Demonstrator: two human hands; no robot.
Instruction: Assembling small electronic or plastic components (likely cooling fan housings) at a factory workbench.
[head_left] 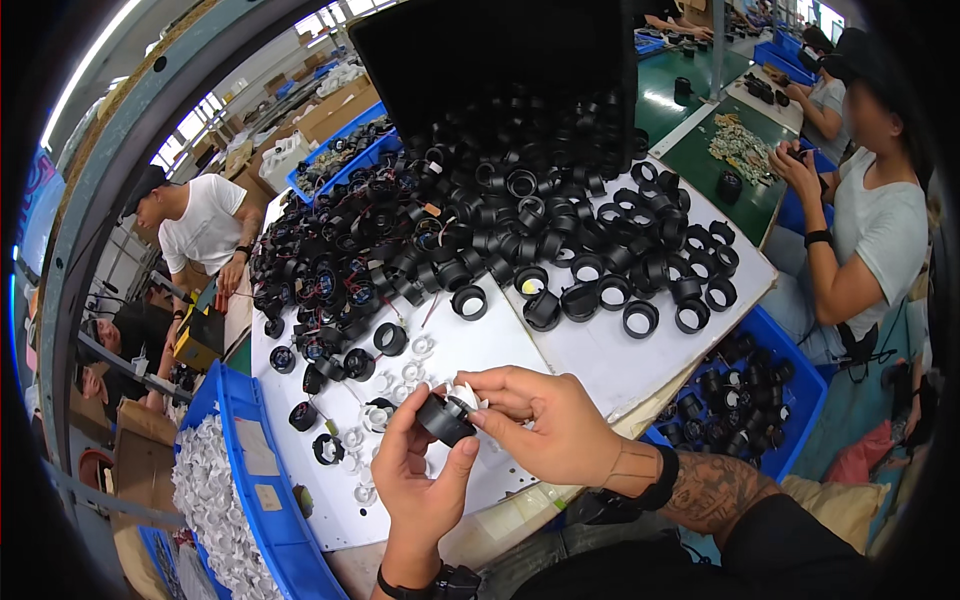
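My left hand (420, 490) is closed round a short black cylindrical housing (445, 421), held tilted above the near edge of the white tabletop (480, 355). At the top of the housing, my right hand (555, 425) pinches a white plastic part (464, 396) between thumb and fingers. The white part touches the housing's rim; how far it sits inside, I cannot tell. Just beyond my left hand lie several small translucent rings (411, 372) and a few loose black housings (327, 449).
Black rings (640, 318) and wired black housings (345, 290) heap across the table before a black crate (490, 60). A blue bin (262, 470) of white parts stands left, another blue bin (800, 440) of black parts right. Co-workers (870, 240) sit right; another person (205, 225) is left.
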